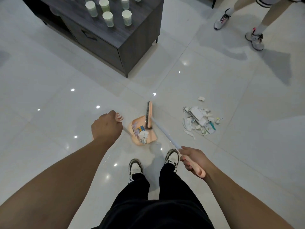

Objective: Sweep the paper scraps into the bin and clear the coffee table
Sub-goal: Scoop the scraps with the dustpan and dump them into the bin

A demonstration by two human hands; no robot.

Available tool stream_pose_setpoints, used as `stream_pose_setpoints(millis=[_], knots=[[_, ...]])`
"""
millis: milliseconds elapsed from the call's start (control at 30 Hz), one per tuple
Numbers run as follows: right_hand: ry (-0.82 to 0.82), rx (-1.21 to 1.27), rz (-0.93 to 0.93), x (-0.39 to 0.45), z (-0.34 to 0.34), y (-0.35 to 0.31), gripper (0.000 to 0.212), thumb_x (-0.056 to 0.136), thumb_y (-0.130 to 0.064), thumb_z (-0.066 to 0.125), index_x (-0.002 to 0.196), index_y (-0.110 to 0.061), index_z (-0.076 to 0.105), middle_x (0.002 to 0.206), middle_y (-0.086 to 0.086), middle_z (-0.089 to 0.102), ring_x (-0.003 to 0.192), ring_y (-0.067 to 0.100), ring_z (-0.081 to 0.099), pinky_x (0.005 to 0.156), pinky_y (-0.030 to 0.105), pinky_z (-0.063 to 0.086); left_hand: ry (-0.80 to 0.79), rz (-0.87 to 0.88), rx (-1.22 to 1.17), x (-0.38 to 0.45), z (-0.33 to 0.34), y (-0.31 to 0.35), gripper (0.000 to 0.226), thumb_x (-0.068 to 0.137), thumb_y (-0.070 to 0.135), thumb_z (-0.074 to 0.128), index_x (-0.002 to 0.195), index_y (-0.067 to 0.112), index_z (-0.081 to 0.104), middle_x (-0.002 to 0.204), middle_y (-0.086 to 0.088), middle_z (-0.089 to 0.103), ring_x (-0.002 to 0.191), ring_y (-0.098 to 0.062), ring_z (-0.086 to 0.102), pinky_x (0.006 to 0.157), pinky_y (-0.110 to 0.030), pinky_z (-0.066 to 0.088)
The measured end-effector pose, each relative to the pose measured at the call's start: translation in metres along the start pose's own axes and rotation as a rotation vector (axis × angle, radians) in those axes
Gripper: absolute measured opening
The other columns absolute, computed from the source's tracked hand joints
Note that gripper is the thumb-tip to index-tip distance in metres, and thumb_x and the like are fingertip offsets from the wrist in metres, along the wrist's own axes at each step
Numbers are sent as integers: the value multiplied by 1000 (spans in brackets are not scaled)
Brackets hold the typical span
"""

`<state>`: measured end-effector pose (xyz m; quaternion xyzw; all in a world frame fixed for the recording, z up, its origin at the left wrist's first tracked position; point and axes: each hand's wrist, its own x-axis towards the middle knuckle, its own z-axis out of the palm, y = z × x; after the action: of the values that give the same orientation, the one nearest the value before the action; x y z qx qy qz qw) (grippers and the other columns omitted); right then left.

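Right hand (192, 160) grips broom (149, 115); no writing legible on scraps (200, 120).

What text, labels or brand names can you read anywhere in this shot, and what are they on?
None is legible.
Blue and yellow packet in the dustpan: print too blurred to read.
Paper scraps on the floor: printed marks too small to read.
Cups on the coffee table: no readable text.
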<state>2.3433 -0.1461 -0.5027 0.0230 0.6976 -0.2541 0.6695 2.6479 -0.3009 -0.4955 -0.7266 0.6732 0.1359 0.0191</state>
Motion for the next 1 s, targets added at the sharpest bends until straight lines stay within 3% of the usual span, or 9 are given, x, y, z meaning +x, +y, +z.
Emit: stream_pose_setpoints(millis=[233, 333, 400, 500, 567, 700, 833, 900, 1000], knots=[[91, -223, -104, -11, 15, -21, 51, 87, -9, 71, 135, -14, 53, 65, 11, 53, 38, 15, 38, 36, 20, 31, 39, -7, -18, 1, -16, -12, 11, 82, 29, 51, 75, 21, 53, 67, -1, 56, 63, -30, 52, 60, -30, 38], [192, -490, -166, -6, 21, -28, 50, 85, -6, 65, 134, -7, 57, 71, 13, 56, 44, 20, 43, 45, 24, 38, 20, -37, 11, 3, -25, -13, 8, 80, 26, 51, 74, 21, 53, 67, -2, 56, 63, -30, 52, 59, -30, 36], [233, -736, -228, -3, 22, -28, 42, 81, -4, 58, 122, 8, 59, 74, 13, 57, 55, 25, 50, 54, 29, 40, 13, -44, 25, 4, -28, -13, 4, 75, 21, 51, 72, 20, 52, 67, -2, 56, 60, -29, 50, 57, -29, 34], [267, -1072, -223, -6, 27, -24, 6, 82, -6, 52, 83, -5, 57, 74, 6, 57, 60, 23, 55, 48, 24, 37, 3, -28, 40, 5, -27, -9, 4, 70, 17, 52, 73, 19, 54, 66, -2, 56, 58, -28, 49, 55, -28, 32], [275, -1258, -192, -10, 31, -20, 17, 85, -8, 52, 71, -15, 45, 71, 0, 50, 57, 14, 49, 43, 24, 33, -4, -18, 56, 5, -24, -6, 8, 70, 16, 53, 77, 19, 56, 68, -2, 55, 60, -29, 49, 56, -28, 31], [189, -1458, -173, -20, 37, -10, 22, 86, -7, 53, 69, -16, 42, 69, 0, 48, 55, 11, 45, 42, 22, 30, -10, -14, 75, 6, -19, -3, 11, 71, 15, 52, 81, 18, 56, 69, -2, 53, 62, -30, 49, 57, -29, 31], [67, -1095, -100, -35, 31, -25, 3, 82, -3, 58, 79, -2, 59, 61, 8, 53, 42, 17, 46, 40, 20, 32, -8, -10, 65, 7, -19, -4, 11, 70, 15, 52, 80, 18, 54, 70, -3, 54, 63, -31, 50, 58, -29, 33], [54, -802, -37, -44, 21, -37, 9, 80, -3, 63, 89, -5, 66, 59, 12, 53, 37, 18, 41, 40, 17, 28, -8, -6, 64, 7, -19, -5, 10, 69, 14, 52, 79, 17, 53, 67, -2, 51, 62, -31, 49, 57, -29, 31], [27, -707, -62, -53, 20, -40, 27, 81, -4, 67, 106, -13, 67, 63, 13, 57, 38, 18, 42, 39, 17, 30, -7, 4, 68, 7, -19, -7, 9, 71, 15, 52, 79, 18, 54, 65, -1, 49, 60, -30, 47, 56, -28, 29]])
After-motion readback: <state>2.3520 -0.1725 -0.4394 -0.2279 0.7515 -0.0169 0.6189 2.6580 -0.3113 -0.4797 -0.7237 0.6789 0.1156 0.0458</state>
